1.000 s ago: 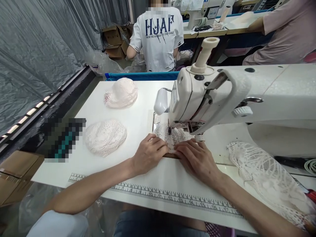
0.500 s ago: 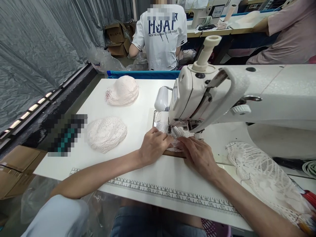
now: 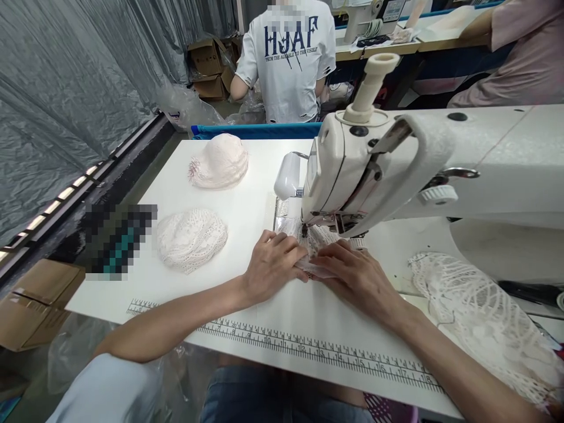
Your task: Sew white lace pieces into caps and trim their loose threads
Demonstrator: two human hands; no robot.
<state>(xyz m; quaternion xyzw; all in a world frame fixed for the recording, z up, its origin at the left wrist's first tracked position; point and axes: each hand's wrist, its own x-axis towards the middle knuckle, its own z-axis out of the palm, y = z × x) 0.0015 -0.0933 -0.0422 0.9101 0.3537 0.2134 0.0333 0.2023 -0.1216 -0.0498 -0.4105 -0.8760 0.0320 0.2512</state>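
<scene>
Under the presser foot of the white sewing machine lies a piece of white lace fabric. My left hand grips its near left edge, thumb and fingers pinched together just short of the needle. On the other side my right hand holds the near right edge, its fingers bent over the lace. The two hands almost meet in front of the presser foot, and much of the cloth between them is hidden. Fingertips of both hands are partly covered by the fabric and the other fingers.
A white lace cup and a pale pink cup lie left on the white table. More white lace is heaped at right. A printed ruler runs along the front edge. A person in a white shirt sits ahead.
Both hands have drawn slightly toward me with the near edge of the lace, and my right fingers now bend more over it. The brown strip at the table opening is now covered.
</scene>
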